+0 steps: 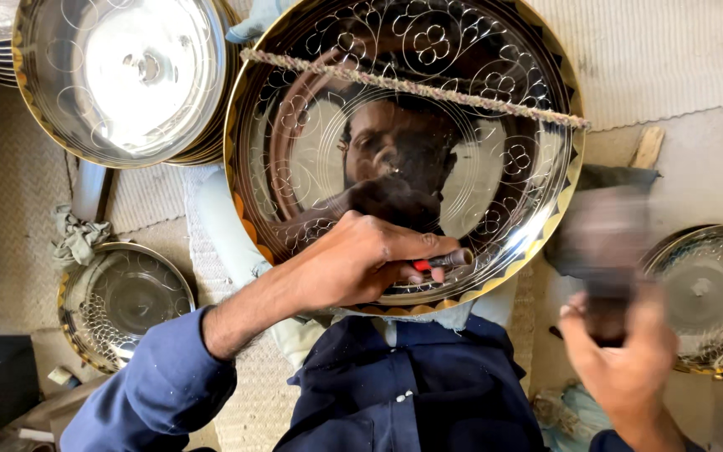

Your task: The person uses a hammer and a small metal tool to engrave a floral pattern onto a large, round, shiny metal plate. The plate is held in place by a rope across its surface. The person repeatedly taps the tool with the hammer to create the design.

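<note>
Steel trays: four, one stack (127, 79) | tools: two | hands: left (353, 264), right (621, 360)

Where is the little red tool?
In the head view, the red tool is pinched in the left hand, pressed against the lower rim of the big shiny plate, just above the blue shirt.

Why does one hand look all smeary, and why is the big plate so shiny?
Head view: the right hand and the dark tool it holds are smeared by motion blur, so the tool's shape is unclear. The left hand, pinching a small tool, is sharp. The big plate acts like a mirror, with dark reflections in its middle. The plate stack has a white glare spot.
</note>
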